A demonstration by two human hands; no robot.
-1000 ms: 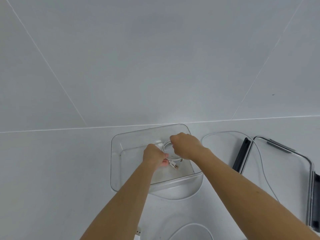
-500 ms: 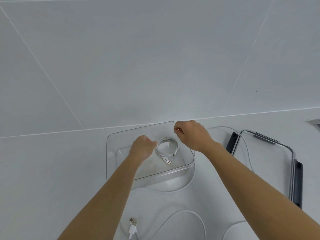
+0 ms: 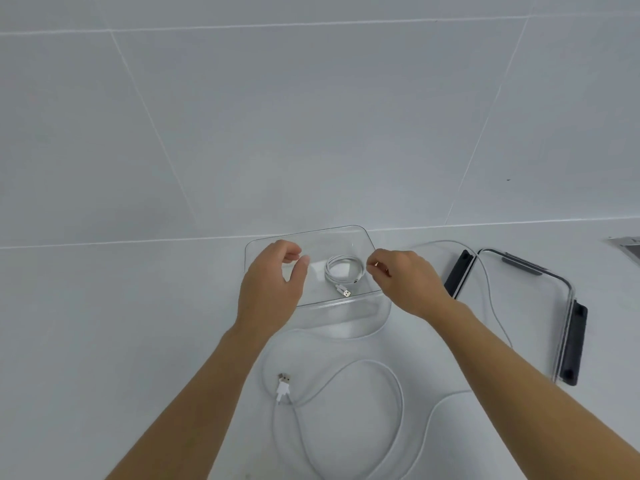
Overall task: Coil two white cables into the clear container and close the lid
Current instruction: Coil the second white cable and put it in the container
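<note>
— Where is the first cable to be found?

— A coiled white cable (image 3: 344,270) is seen lying flat on the floor of the clear container (image 3: 311,232), right of its middle. Its USB plug (image 3: 344,292) is pointed toward the near wall. The container is set close to the back edge of the worktop (image 3: 104,341), where the tiled wall (image 3: 311,116) rises.

— And the hands?

— The left hand (image 3: 273,289) is held over the container's left part, its fingers loosely curled and parted from the thumb. Nothing is held in it. The right hand (image 3: 405,282) is held at the container's right rim, just beside the coil. Its fingers are curled in, with thumb and forefinger tips nearly met; whether anything is pinched there cannot be told.

— What is laid around them?

— A second white cable (image 3: 398,386) is spread in one wide loop between the container and the worktop's front edge, its loose plug (image 3: 283,386) at the loop's left side. A white strand (image 3: 490,292) is seen arching from behind the right hand across the left part of the clear lid (image 3: 526,313). Whether it is the same cable cannot be told. The lid is laid flat toward the right edge, apart from the container, with a dark latch (image 3: 459,273) at its left and a second latch (image 3: 573,344) at its right. A metal object (image 3: 628,245) is cut off at the far right and cannot be identified.
</note>
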